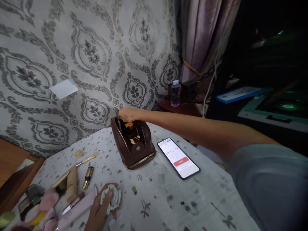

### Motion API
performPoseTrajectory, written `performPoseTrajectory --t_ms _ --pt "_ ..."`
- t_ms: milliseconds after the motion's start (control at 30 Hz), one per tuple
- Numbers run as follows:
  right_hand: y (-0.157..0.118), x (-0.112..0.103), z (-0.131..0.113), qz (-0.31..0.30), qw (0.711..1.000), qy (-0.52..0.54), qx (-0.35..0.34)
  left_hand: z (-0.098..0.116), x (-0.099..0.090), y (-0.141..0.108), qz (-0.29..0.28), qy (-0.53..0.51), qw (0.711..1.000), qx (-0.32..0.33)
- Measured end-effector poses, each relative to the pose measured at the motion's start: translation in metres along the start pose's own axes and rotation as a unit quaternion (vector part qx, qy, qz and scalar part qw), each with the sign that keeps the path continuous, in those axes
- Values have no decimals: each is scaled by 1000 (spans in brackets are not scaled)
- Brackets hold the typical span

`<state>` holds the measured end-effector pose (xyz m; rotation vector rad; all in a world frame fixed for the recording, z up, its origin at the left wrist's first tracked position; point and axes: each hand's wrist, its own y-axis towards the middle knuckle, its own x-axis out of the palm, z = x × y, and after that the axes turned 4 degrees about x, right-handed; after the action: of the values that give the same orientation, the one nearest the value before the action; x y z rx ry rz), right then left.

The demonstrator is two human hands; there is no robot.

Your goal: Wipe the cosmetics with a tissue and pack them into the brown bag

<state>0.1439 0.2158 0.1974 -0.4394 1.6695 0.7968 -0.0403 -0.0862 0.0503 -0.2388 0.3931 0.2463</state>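
Note:
A brown zippered toiletry bag (138,160) stands open on the table, with amber-coloured items (130,126) visible inside. My right hand (126,114) reaches across to its far left rim, fingers closed on the edge; the fingertips are partly hidden. Low in the picture, my left hand (99,205) grips a crumpled white cloth (112,197) just above the tabletop. Close to that hand lie a pink tube (77,208), a lip gloss (73,202), a beige tube (71,184) and a black-and-gold lipstick (88,177).
A phone (179,158) showing a timer lies right of the bag. Makeup sponges (49,199), brushes (88,158) and compacts (25,205) crowd the left side. Behind on a dark red stand is a clear bottle (175,93). Patterned fabric (96,64) hangs along the back.

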Motion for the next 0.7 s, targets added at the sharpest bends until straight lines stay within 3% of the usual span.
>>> performPoseTrajectory --t_ms 200,433,700 --pt "-41 -19 -9 59 996 46 43 1 -3 3 -64 -53 995 50" --pt "-93 -5 -39 124 986 107 16 4 0 3 -88 -91 987 95" --pt "-99 -5 -42 121 972 180 94 3 1 3 -85 -122 984 97"
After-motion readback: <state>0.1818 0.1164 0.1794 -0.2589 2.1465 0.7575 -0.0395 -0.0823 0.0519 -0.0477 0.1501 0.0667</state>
